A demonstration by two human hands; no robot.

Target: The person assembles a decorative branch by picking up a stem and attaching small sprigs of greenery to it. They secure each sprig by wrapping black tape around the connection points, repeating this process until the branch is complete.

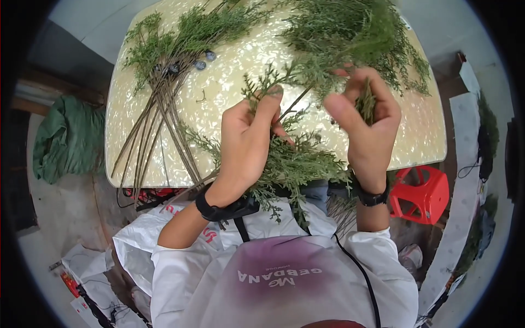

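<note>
While a green sprig (295, 104) is pinched in the left hand (249, 145) above the table (219, 93), a small tuft (365, 103) is gripped by the right hand (363, 128), seemingly for trimming.

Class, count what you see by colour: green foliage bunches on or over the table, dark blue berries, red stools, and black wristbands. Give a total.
Green foliage bunches: 2, bundle lying on the table; sprigs in the left hand and right hand
Dark blue berries: 4
Red stool: 1
Black wristbands: 2
Total: 9
</note>
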